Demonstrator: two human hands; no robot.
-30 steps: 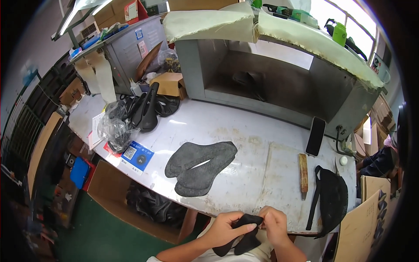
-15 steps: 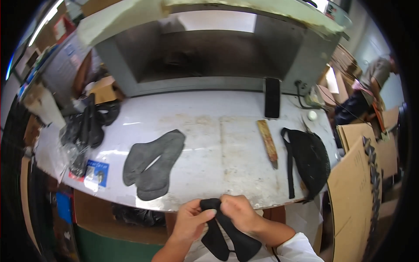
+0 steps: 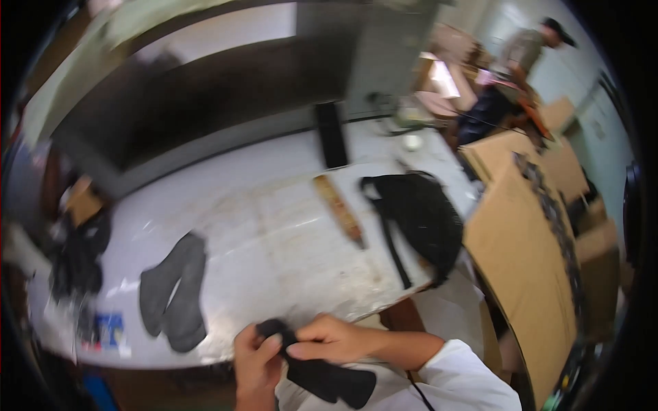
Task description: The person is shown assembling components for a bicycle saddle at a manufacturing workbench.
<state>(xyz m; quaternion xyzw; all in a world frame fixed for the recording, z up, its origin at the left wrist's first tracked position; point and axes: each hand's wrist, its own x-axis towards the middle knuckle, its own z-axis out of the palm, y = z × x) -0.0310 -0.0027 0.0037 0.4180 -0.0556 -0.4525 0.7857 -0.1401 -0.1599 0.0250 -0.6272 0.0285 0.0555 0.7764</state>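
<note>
Hands first: your left hand and right hand both have a closed grip on the black insole, pinching its rounded upper end between thumb and fingers just below the near edge of the desk, above your lap. The rest of the piece hangs down and to the right across your white sleeve. By the look of it you are mid-handling on this one piece: it is not on the desk, while a pair of grey insoles lies flat on the desk, overlapping, to your left.

The desk is pale, scuffed and stained. On it sit a wooden strip, a black bag hanging over the right edge, and an upright dark phone-like slab. Dark shoe parts are heaped at the far left, too blurred to sort. Cardboard sheets stand to the right, and another person works beyond them.
</note>
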